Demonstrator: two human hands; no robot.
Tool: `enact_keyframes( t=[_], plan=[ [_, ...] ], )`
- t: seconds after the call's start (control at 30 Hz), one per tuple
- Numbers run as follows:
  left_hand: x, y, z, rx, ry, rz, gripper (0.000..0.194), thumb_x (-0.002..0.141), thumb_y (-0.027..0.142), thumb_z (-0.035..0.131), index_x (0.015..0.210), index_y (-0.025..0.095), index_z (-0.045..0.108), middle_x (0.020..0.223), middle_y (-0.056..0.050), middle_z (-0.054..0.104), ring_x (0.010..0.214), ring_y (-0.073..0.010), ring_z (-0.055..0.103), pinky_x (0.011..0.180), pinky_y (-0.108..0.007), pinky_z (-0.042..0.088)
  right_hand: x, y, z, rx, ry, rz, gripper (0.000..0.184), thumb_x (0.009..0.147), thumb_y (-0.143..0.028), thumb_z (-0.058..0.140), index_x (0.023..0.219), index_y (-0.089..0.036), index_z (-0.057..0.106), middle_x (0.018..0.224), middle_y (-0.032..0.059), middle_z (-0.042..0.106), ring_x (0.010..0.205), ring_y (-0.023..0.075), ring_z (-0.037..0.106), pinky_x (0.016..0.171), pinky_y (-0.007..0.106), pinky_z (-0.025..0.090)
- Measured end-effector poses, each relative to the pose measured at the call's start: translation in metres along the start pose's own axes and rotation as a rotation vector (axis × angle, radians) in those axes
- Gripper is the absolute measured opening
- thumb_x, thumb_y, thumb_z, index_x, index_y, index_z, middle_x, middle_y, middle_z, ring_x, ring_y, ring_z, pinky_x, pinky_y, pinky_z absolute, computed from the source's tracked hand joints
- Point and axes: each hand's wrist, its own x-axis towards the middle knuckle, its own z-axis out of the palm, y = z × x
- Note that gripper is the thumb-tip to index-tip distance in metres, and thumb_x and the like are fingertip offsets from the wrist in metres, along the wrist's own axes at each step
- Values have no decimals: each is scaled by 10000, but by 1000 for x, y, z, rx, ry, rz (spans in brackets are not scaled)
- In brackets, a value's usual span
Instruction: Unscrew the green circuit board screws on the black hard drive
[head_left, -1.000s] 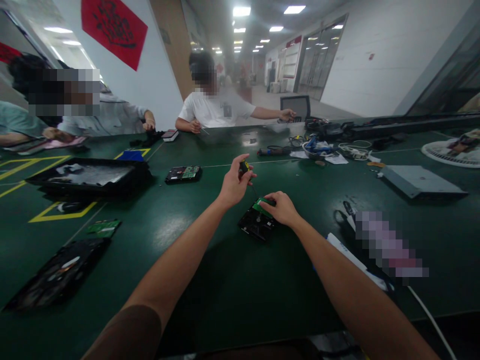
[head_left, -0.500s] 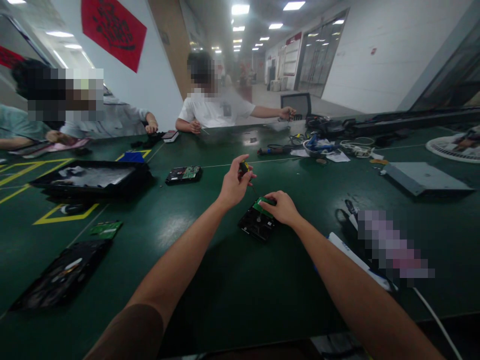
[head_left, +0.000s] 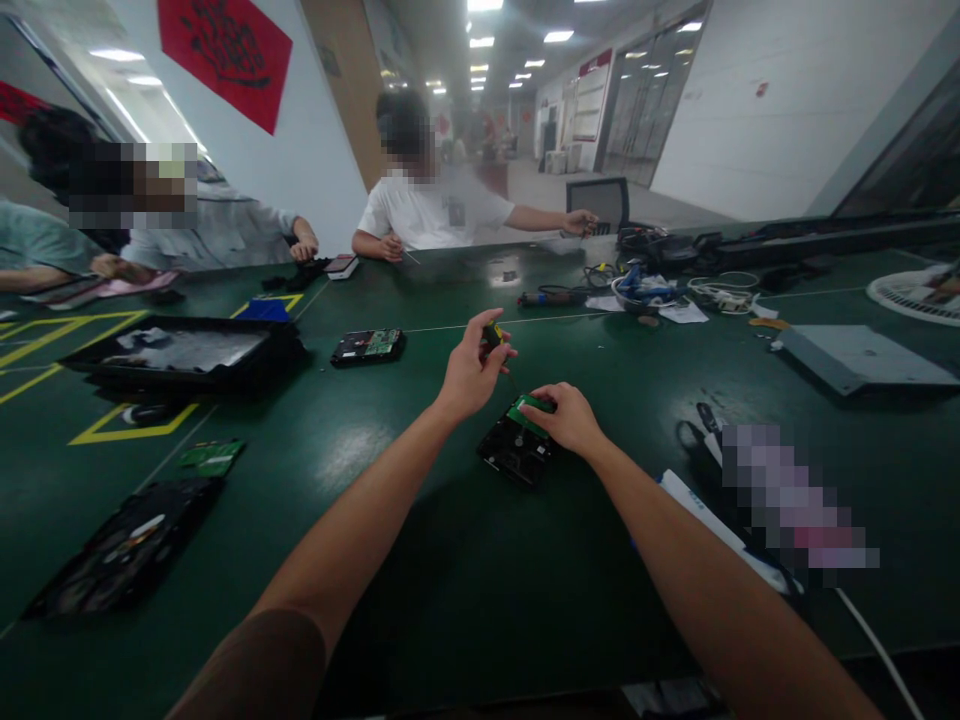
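A black hard drive (head_left: pixel 517 450) with a green circuit board (head_left: pixel 529 414) lies on the dark green table in front of me. My left hand (head_left: pixel 476 368) is closed round the yellow and black handle of a screwdriver (head_left: pixel 492 336), held above the drive's far end. The thin shaft points down toward the board; its tip is too small to make out. My right hand (head_left: pixel 568 420) grips the drive's far right side, thumb on the board, the other fingers partly hidden behind it.
Another hard drive (head_left: pixel 367 346) lies farther off, left of centre. At left are a black tray (head_left: pixel 187 355), a loose green board (head_left: pixel 212 457) and a black drive casing (head_left: pixel 127 550). A grey metal box (head_left: pixel 862 357) and bundled cables (head_left: pixel 645 290) lie at right. Co-workers sit across the table.
The camera view has shifted slightly. Both hands keep their places at the hard drive, and the screwdriver handle appears slightly turned in my left fingers.
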Motion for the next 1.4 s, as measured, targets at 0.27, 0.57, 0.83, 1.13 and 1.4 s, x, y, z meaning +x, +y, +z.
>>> enact_keyframes(
  t=[0.27,0.57,0.83,1.13,1.4],
  plan=[
    [2,-7,-2,13,-3,-23,535,1015,159,564,1503,315,407,1213,-75,651,948,-159,756,699,-252,641,2,-5,-7,9,-28,16,429,925,-557,682,1125,-193,790,1093,120,742,1001,275,652,860,384,471],
    [6,-8,0,27,16,-49,536,1021,177,558,1510,319,391,1228,-75,637,965,-158,754,715,-265,654,4,-3,-9,45,-28,35,425,944,-560,661,1165,-211,762,1109,104,725,1037,274,628,896,398,458],
    [8,2,3,40,11,-40,550,1014,149,563,1512,317,401,1248,-78,635,976,-160,750,726,-260,652,4,-5,-11,47,-29,37,385,953,-541,658,1149,-228,767,1098,96,716,1022,273,622,889,401,455],
    [9,15,4,65,18,-32,549,1018,164,565,1516,326,400,1262,-82,645,990,-166,750,719,-253,657,4,-3,-8,31,-17,23,378,948,-534,663,1146,-223,750,1096,104,716,1016,279,620,908,423,467],
    [8,22,10,19,-3,-67,552,1012,175,577,1512,334,404,1257,-76,626,1023,-186,742,659,-227,669,2,-1,-6,12,-11,16,382,932,-512,690,1151,-206,752,1103,114,715,1032,279,620,934,416,459]
  ],
)
